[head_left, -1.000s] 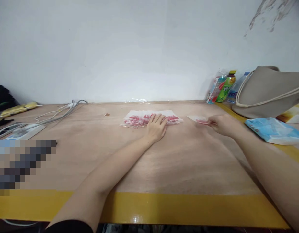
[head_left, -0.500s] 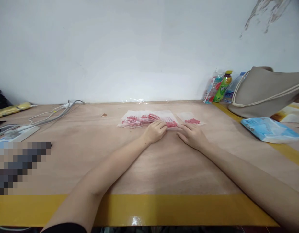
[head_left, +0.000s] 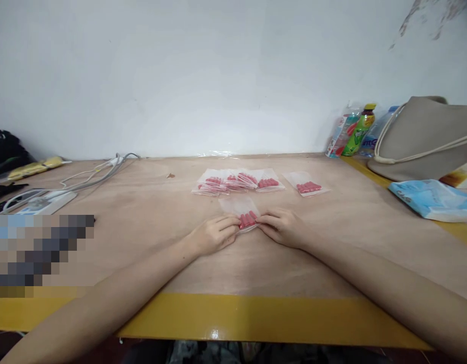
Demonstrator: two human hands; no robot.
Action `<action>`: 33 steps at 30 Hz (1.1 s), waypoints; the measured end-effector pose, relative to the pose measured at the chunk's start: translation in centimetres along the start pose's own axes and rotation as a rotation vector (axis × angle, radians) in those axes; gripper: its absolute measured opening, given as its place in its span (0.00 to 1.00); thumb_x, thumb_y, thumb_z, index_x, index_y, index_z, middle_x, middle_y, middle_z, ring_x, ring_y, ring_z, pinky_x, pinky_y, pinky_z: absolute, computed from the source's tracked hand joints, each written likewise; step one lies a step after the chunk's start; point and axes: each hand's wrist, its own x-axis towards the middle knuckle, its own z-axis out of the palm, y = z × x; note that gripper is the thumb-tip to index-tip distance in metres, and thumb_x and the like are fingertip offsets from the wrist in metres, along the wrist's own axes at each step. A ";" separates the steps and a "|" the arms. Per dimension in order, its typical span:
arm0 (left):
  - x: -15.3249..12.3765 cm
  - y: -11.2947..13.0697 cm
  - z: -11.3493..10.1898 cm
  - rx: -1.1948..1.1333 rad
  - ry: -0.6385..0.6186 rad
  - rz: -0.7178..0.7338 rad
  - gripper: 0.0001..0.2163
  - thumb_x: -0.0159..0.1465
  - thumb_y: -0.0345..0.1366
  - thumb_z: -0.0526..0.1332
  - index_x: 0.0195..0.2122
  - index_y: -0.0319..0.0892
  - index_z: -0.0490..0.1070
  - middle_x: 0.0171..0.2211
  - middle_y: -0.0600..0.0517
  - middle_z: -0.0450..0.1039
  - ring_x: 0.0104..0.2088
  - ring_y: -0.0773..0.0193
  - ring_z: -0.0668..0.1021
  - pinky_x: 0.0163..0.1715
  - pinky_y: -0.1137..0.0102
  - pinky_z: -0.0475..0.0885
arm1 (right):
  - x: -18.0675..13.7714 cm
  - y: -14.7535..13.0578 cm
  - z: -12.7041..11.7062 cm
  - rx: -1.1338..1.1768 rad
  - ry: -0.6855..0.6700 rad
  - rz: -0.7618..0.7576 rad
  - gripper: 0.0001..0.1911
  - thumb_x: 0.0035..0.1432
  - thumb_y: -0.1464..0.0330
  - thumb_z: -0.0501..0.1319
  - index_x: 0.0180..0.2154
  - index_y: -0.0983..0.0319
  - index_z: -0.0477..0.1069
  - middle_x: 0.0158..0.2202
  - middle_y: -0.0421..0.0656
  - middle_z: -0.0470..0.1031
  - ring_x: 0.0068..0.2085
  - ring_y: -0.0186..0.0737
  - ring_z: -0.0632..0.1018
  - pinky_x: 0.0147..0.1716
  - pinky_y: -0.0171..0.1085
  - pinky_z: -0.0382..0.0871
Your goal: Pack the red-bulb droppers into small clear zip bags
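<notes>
A small clear plastic bag [head_left: 239,207] with several red, capsule-shaped pieces [head_left: 248,220] at its near end lies on the table between my hands. My left hand [head_left: 218,233] has its fingertips closed on the bag's left edge. From the other side, my right hand [head_left: 284,227] pinches the right edge beside the red pieces. Beyond them, several similar bags [head_left: 237,181] overlap in a row. One more bag with red pieces [head_left: 308,187] lies apart to the right of that row.
Drink bottles [head_left: 358,131] stand against the wall at the back right, by a grey bag [head_left: 426,136] and a blue packet [head_left: 434,199]. On the left are a power strip [head_left: 47,202], cables [head_left: 100,167] and a yellow packet [head_left: 38,168]. Yellow tape [head_left: 233,316] runs along the front edge.
Both hands have come nearer to me from the row of bags. One bag of red pieces now lies between them, in front of the row.
</notes>
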 end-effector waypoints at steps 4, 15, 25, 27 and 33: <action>0.2 -1.2 0.8 -0.133 -0.064 -0.204 0.06 0.61 0.26 0.53 0.34 0.40 0.68 0.40 0.47 0.74 0.40 0.63 0.78 0.39 0.70 0.75 | -0.3 0.6 -0.4 -0.068 -0.011 0.059 0.07 0.58 0.72 0.56 0.34 0.61 0.73 0.30 0.43 0.76 0.31 0.36 0.75 0.31 0.33 0.65; 0.6 -2.1 1.1 -0.282 -0.051 -0.302 0.03 0.60 0.30 0.58 0.35 0.40 0.68 0.37 0.48 0.74 0.35 0.64 0.77 0.31 0.73 0.72 | -0.2 0.7 -1.2 -0.273 -0.009 -0.061 0.09 0.58 0.72 0.55 0.27 0.63 0.71 0.24 0.41 0.73 0.28 0.34 0.71 0.31 0.36 0.60; 0.6 -1.6 1.2 -0.155 -0.069 -0.178 0.05 0.63 0.30 0.53 0.31 0.41 0.66 0.39 0.48 0.74 0.38 0.64 0.77 0.37 0.72 0.73 | -0.3 0.6 -1.8 -0.435 -0.048 -0.259 0.09 0.59 0.76 0.52 0.30 0.64 0.69 0.24 0.41 0.70 0.29 0.35 0.66 0.36 0.38 0.58; 0.8 -1.5 1.2 -0.121 -0.068 -0.161 0.06 0.63 0.30 0.52 0.30 0.41 0.66 0.40 0.48 0.74 0.38 0.64 0.77 0.37 0.72 0.72 | 0.0 0.6 -1.9 -0.459 -0.071 -0.250 0.10 0.59 0.76 0.51 0.29 0.64 0.68 0.24 0.41 0.69 0.28 0.34 0.65 0.36 0.38 0.57; 0.8 -1.5 1.4 -0.072 -0.043 -0.196 0.06 0.62 0.30 0.53 0.29 0.40 0.66 0.36 0.50 0.74 0.33 0.66 0.77 0.31 0.74 0.71 | 0.3 0.8 -1.6 -0.437 -0.017 -0.195 0.10 0.60 0.71 0.53 0.28 0.63 0.68 0.24 0.40 0.70 0.30 0.35 0.67 0.37 0.38 0.56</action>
